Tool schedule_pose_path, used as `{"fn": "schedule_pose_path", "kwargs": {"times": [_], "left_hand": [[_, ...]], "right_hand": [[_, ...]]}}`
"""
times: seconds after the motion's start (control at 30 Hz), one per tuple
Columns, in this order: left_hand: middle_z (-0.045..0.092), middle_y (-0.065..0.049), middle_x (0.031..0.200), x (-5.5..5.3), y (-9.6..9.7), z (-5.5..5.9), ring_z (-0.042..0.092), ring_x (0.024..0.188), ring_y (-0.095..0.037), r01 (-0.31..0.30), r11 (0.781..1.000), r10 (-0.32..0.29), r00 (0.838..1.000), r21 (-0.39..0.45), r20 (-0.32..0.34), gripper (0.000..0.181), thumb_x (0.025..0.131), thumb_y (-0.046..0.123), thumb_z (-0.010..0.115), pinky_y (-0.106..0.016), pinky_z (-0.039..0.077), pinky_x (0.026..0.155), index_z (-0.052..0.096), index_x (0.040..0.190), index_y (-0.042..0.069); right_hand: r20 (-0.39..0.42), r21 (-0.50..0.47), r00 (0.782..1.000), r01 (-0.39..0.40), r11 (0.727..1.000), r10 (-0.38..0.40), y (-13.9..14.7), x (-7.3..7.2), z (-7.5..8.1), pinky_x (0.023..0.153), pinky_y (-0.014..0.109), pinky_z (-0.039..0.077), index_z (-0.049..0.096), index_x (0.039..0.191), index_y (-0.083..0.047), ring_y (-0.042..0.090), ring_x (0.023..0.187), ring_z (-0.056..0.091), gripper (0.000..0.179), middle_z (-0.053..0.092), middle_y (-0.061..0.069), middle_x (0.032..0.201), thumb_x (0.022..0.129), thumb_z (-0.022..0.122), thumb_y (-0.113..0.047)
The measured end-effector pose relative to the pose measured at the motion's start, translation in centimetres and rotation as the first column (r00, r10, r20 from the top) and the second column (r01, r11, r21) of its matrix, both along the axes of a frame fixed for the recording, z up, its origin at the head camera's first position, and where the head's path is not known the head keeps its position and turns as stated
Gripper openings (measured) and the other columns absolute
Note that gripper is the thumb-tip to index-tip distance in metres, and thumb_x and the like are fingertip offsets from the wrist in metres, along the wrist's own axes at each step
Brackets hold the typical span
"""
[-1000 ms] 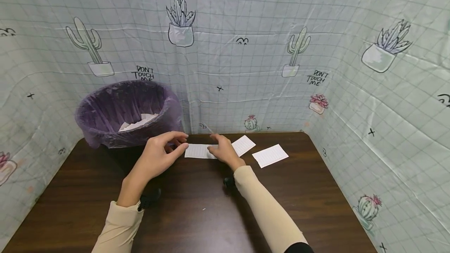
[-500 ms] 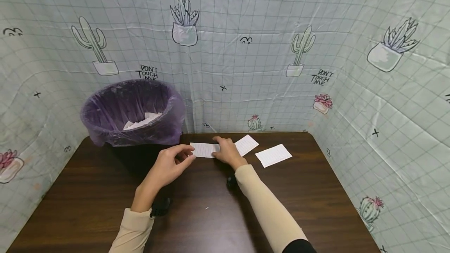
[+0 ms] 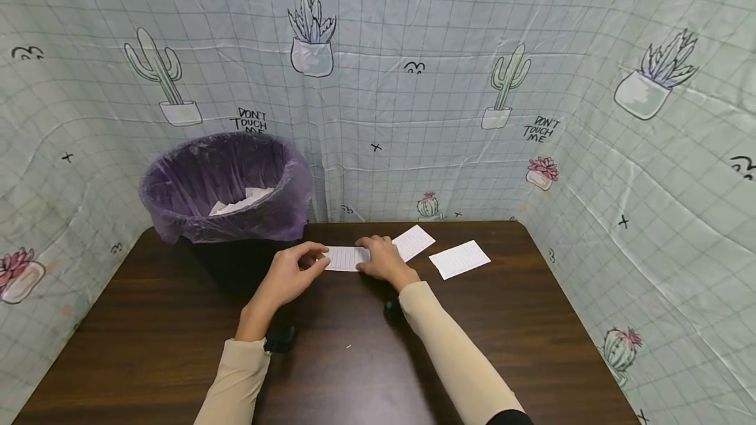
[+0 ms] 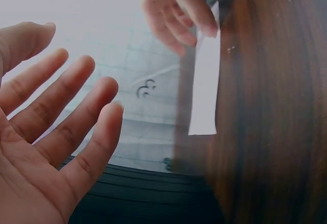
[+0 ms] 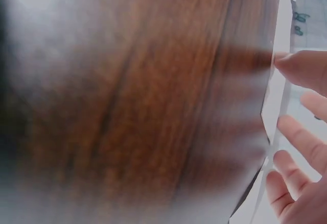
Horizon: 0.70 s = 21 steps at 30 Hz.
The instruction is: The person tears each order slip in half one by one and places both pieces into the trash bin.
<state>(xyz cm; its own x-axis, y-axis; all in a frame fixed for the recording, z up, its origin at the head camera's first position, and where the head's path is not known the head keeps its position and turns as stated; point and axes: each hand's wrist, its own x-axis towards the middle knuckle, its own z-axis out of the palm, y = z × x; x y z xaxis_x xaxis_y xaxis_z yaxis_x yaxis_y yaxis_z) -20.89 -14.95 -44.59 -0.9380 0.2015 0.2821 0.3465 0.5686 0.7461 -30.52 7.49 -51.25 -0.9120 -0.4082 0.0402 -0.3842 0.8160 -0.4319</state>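
White card (image 3: pixel 346 258) pinched in the right hand (image 3: pixel 382 259), steadying it, I'd guess; left hand (image 3: pixel 295 267) relaxed, empty, probably needing the card's free end.

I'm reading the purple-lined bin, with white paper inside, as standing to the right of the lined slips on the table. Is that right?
Wrong side: the head view shows the purple-lined bin, with white paper inside, standing to the left of the lined slips on the table.
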Motion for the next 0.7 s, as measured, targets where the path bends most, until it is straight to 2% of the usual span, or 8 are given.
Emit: {"fn": "schedule_pose_path", "kwargs": {"times": [0.17, 0.3, 0.5, 0.7], "left_hand": [[0.076, -0.012, 0.105, -0.4, 0.2, -1.0, 0.073, 0.09, -0.024, 0.002, 1.0, -0.003, 0.998, 0.028, 0.069, 0.024, 0.097, 0.019, 0.072, -0.039, 0.058, 0.082, 0.074, 0.115, 0.004], [0.076, -0.009, 0.104, -0.6, 0.3, -2.0, 0.071, 0.088, -0.02, 0.0, 1.0, -0.001, 0.995, 0.015, 0.104, 0.024, 0.097, 0.021, 0.072, -0.037, 0.056, 0.081, 0.075, 0.114, 0.005], [0.077, -0.009, 0.102, -0.6, 0.5, -3.0, 0.069, 0.085, -0.017, -0.002, 1.0, 0.001, 0.991, 0.007, 0.131, 0.022, 0.096, 0.019, 0.072, -0.032, 0.055, 0.078, 0.075, 0.112, 0.004], [0.077, -0.009, 0.102, -0.2, 1.3, -3.5, 0.067, 0.082, -0.016, -0.005, 1.0, 0.002, 0.99, 0.022, 0.142, 0.022, 0.096, 0.017, 0.073, -0.027, 0.052, 0.072, 0.075, 0.112, 0.004]], "right_hand": [[0.011, 0.004, 1.0, -0.002, 1.0, 0.002, 0.2, 0.6, -0.1, 0.1, 0.054, 0.045, 0.068, 0.129, -0.013, 0.04, 0.122, 0.055, 0.047, 0.068, 0.012, 0.122, 0.086, 0.082, -0.024], [0.025, 0.013, 1.0, -0.011, 1.0, 0.011, 0.4, 1.6, 0.1, 0.097, 0.052, 0.045, 0.07, 0.126, -0.013, 0.037, 0.117, 0.056, 0.045, 0.068, 0.011, 0.117, 0.084, 0.083, -0.023], [0.039, 0.017, 0.999, -0.018, 1.0, 0.017, 0.8, 3.1, 0.3, 0.091, 0.049, 0.047, 0.072, 0.122, -0.013, 0.034, 0.107, 0.057, 0.045, 0.068, 0.011, 0.111, 0.081, 0.086, -0.021], [0.055, -0.03, 0.997, -0.054, 0.998, 0.056, 1.6, 4.8, 0.4, 0.092, 0.048, 0.05, 0.07, 0.123, -0.008, 0.036, 0.106, 0.061, 0.047, 0.067, 0.016, 0.112, 0.079, 0.086, -0.014]]}}
